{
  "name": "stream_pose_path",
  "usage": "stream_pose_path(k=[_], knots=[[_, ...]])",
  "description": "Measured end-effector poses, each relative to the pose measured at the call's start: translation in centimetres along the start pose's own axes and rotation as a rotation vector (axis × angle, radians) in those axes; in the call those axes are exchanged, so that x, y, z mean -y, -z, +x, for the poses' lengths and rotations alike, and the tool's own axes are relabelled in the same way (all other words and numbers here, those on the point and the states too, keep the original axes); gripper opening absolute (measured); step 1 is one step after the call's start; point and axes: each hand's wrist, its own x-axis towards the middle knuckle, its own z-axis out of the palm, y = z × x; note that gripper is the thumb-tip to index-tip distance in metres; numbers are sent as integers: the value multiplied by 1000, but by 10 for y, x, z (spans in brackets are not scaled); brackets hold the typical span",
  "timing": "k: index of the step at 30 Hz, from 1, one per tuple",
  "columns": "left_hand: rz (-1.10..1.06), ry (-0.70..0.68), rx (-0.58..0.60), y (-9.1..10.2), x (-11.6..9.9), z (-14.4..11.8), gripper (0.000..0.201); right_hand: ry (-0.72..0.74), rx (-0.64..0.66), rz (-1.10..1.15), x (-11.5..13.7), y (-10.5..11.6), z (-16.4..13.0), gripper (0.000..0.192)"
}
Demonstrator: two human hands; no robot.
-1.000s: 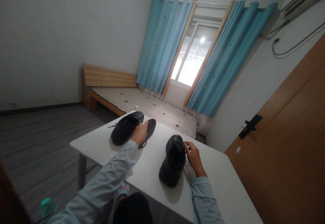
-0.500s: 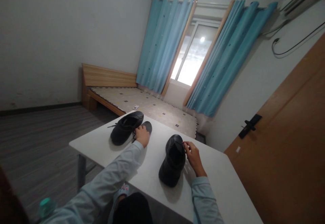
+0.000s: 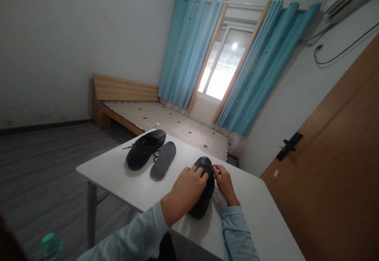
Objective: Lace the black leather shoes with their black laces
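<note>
A black shoe [image 3: 204,203] stands on the white table [image 3: 251,198], toe pointing away from me. My left hand [image 3: 188,188] reaches across its opening, fingers bent down onto the upper and partly hiding it. At the shoe's right edge my right hand [image 3: 223,180] has thumb and forefinger pinched together against the upper. Whether a lace is between those fingertips is too small to see. Farther left sits a second black shoe [image 3: 142,156] with a loose lace sticking out. Beside that one lies a grey insole [image 3: 164,161], flat and untouched, with a dark lace loop near its left edge.
Behind the table is a wooden bed [image 3: 124,87] with a patterned mattress, a small white object [image 3: 156,125] on it. A brown door [image 3: 331,166] stands at the right. A bottle with a green cap [image 3: 48,238] is at the lower left.
My left hand has left the grey insole and moved right and nearer, onto the black shoe. The insole now shows fully. My right hand stays at the shoe's right edge.
</note>
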Motion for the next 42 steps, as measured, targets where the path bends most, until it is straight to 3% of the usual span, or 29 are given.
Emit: stream_pose_path(k=[3, 5, 8, 13, 19, 25, 35, 42], knots=[[-19, -47, 2, -14, -23, -14, 18, 8, -2, -8, -1, -1, -1, 34], [-8, -21, -12, -26, -31, -21, 28, 7, 4, -28, -3, -2, -1, 36], [33, -5, -19, -42, -33, -28, 42, 3, 16, -68, -4, -2, -1, 38], [50, -17, -34, -56, -31, -35, 48, 16, 3, -95, -4, -1, -1, 38], [20, 18, -13, -52, -33, -38, 54, 33, -1, -151, -2, 1, 0, 38], [13, 22, 19, -47, -35, -37, 43, 9, -11, -186, 0, 4, -2, 39], [64, 15, -85, -49, -35, -43, 35, -106, -66, -319, 6, 5, -3, 32], [0, 7, 51, -35, -30, -34, 34, -183, -28, -433, 4, 2, -5, 28]])
